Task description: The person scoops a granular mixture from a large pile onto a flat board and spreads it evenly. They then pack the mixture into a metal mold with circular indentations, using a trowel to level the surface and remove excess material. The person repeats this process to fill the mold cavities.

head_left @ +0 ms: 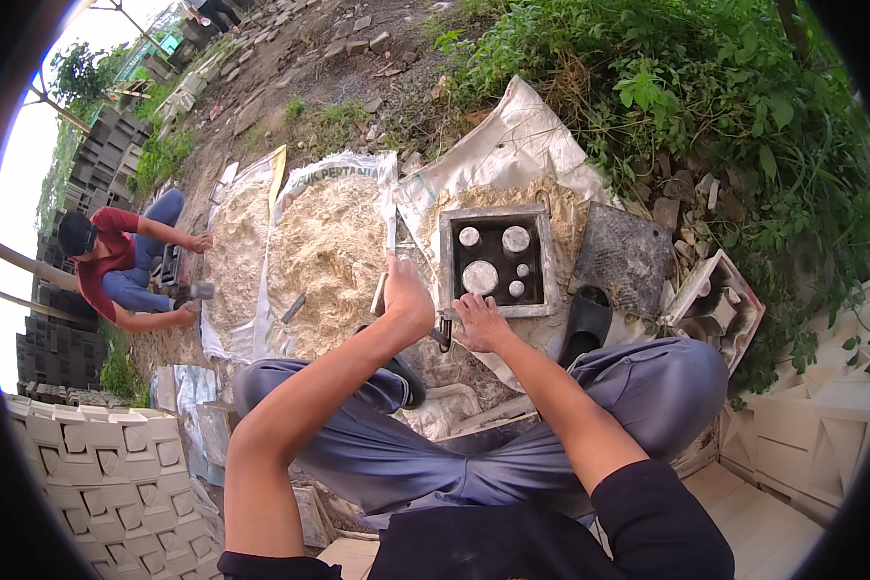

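Mould [446, 261] right of sand heap [329, 217], left of plate [624, 253]; plants [638, 87] behind.

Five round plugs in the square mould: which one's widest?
The front-left plug, just beyond the right hand. Its pale top is broader than the two rear plugs and far broader than the two small plugs to its right.

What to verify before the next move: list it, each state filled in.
1. Square box open on top: ok.
2. Round posts visible inside it: ok, five.
3. Right hand clear of the box: not ok, fingers at its near edge.
4. Left hand, what it grips: cannot tell, partly hidden.
5. Pale powder nearby: ok, left of the box.
6. Co-worker's hands away from the box: ok, far left.
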